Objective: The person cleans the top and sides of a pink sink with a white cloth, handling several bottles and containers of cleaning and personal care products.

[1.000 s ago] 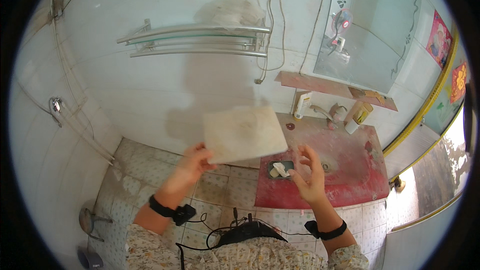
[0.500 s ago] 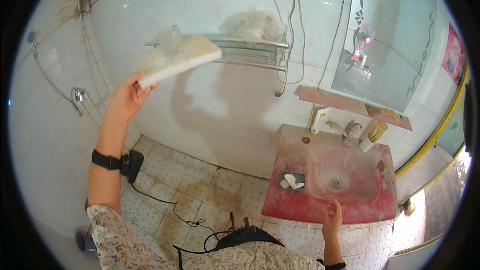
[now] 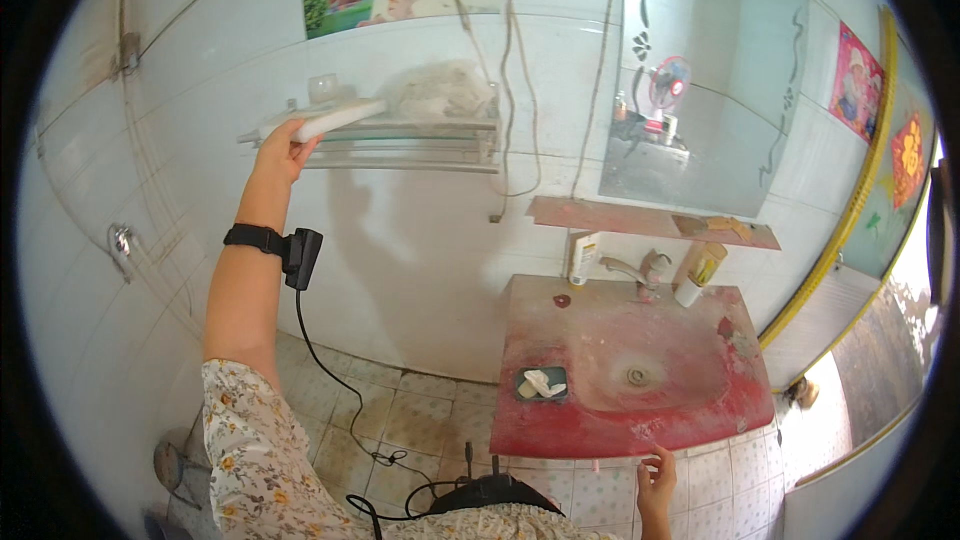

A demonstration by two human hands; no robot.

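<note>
My left hand (image 3: 284,148) is raised toward the wall and pinches the near left end of a flat white slab (image 3: 348,118), which looks like foam. The slab lies nearly level at the metal towel rack (image 3: 462,126); whether its weight rests on the bars I cannot tell. A small clear container (image 3: 323,88) is on or just behind the slab. Beside it on the rack lies a crumpled, see-through plastic bag (image 3: 440,98). My right hand (image 3: 656,478) holds nothing, its fingers apart and loosely bent, close to the front edge of the red sink (image 3: 580,430).
On the sink are a soap dish (image 3: 541,383), a white tube (image 3: 583,258), a faucet (image 3: 645,270) and a white cup (image 3: 690,290). Above hang a narrow shelf (image 3: 640,220) and a mirror (image 3: 690,60). A black cable (image 3: 340,370) runs from my left wrist strap. Cords (image 3: 508,90) hang beside the rack.
My left hand has carried the slab with the clear container on it away from me to the rack, levelling it. My right hand has stayed by the sink's front edge. The view has shifted.
</note>
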